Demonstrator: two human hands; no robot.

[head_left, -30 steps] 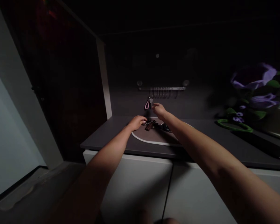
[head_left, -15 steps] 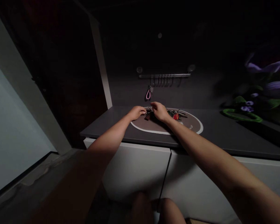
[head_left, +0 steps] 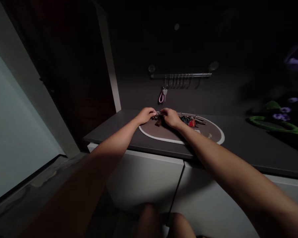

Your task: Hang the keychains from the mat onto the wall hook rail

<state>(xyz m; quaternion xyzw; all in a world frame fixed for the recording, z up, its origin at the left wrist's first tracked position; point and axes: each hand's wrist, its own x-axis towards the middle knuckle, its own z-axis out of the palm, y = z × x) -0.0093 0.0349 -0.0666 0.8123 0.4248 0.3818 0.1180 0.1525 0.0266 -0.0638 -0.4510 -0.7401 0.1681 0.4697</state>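
My left hand is closed, thumb and fingers pinched at the left end of a small bunch of keys over the oval mat. A brown fob lies just below these keys. Close on the other side, my right hand curls downward with its fingers together; what its fingertips grip is hidden. More keys are piled to the right of my right hand, beside a red tag. All of this rests on the brown mat with a white rim.
On the dark wall, a clear rail carries several hooks, and a key with a pink strap hangs from one. Purple flowers with green stems stand at the right of the grey countertop. White cabinet doors are below.
My view has shifted slightly, so the rail and mat appear farther right. The right hand has come closer to the left, its fingers lower at the keys.
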